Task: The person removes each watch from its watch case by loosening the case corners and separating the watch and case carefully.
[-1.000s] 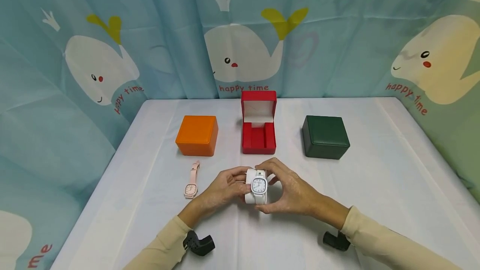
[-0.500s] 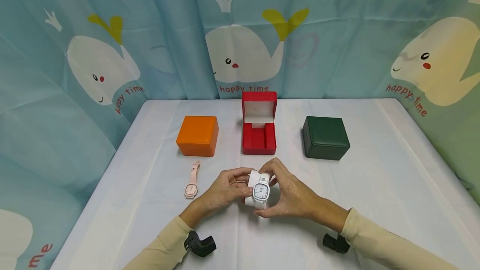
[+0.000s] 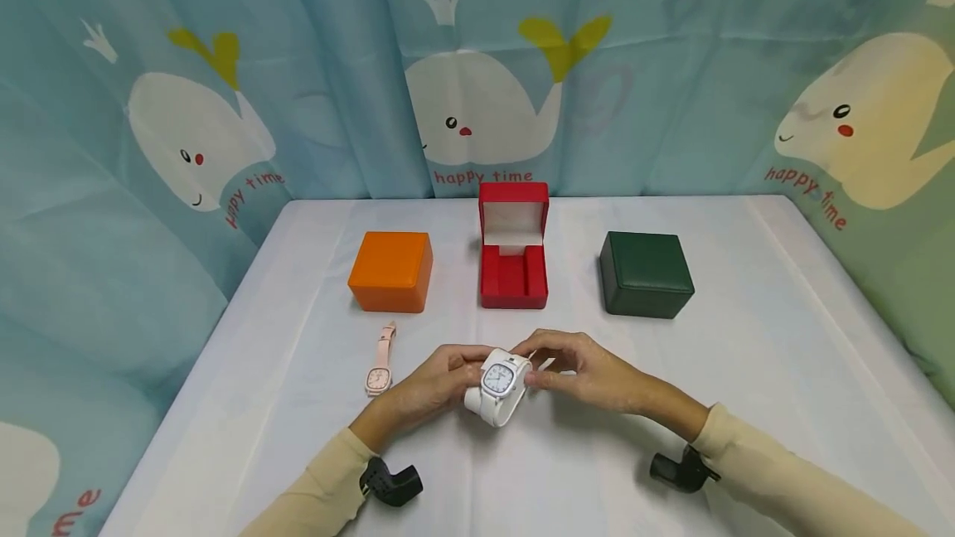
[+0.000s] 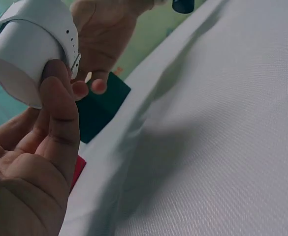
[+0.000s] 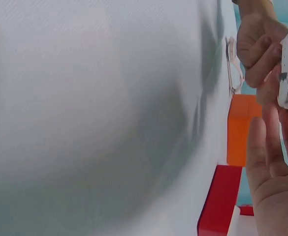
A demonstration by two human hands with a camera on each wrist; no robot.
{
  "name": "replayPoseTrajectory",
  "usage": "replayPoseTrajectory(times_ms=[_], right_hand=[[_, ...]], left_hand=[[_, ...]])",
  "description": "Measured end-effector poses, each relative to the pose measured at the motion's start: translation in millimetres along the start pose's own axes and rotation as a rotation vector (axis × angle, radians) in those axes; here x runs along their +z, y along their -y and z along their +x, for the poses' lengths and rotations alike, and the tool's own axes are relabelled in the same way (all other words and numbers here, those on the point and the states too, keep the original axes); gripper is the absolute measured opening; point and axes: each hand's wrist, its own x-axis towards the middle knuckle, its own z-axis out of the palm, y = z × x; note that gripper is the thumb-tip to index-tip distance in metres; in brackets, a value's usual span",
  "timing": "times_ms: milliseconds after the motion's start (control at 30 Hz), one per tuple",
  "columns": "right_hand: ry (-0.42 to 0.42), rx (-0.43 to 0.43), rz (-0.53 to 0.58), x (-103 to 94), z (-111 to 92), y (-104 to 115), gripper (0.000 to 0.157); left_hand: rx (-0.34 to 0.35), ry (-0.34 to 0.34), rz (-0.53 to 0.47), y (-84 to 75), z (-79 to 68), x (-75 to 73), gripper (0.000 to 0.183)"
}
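Observation:
A white wristwatch (image 3: 498,377) is strapped round a white watch cushion (image 4: 20,56), face up and tilted to the left in the head view. My left hand (image 3: 436,384) grips the cushion's left end between thumb and fingers. At the other end, the right hand (image 3: 597,373) has its fingertips right at the watch, fingers fairly straight in the right wrist view. The strap's holes and buckle show in the left wrist view. A pink wristwatch (image 3: 379,379) lies on the cloth beyond the left forearm.
Behind the hands stand a closed orange box (image 3: 390,272), an open red box (image 3: 515,302) with a white-lined lid, and a closed dark green box (image 3: 647,272). White cloth (image 3: 761,338) covers the table, with a whale-print curtain (image 3: 313,106) behind.
The watch and cushion have turned and shifted slightly left and toward me. My right hand has left its top-and-bottom hold on the watch, its thumb moving up to the side.

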Motion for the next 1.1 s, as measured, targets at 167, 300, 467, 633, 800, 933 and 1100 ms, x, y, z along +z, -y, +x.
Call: replayPoseTrajectory(times_ms=[167,300,467,633,800,933,1100], right_hand=[[-0.031,0.02,0.019,1.2,0,-1,0.021],[-0.046,0.028,0.037,1.5,0,-2,0.017],[-0.107,0.049,0.028,2.7,0,-1,0.022],[-0.171,0.11,0.003,11.4,-2,0,0.06],[-0.224,0.073,-0.13,23.8,0,-1,0.089],[-0.262,0.034,-0.144,28.0,1,-4,0.082],[-0.229,0.007,-0.063,27.2,-1,-8,0.085]], left_hand=[[-0.027,0.006,-0.041,0.3,1.4,2.6,0.059],[-0.034,0.003,-0.069,1.5,1.6,3.5,0.06],[-0.017,-0.035,-0.072,2.7,3.9,4.2,0.059],[-0.001,-0.148,-0.07,2.3,10.0,5.5,0.053],[0.01,-0.25,-0.014,1.9,16.0,8.6,0.049],[0.015,-0.264,0.029,2.0,16.6,10.9,0.051],[0.027,-0.26,0.058,3.1,14.4,10.8,0.05]])
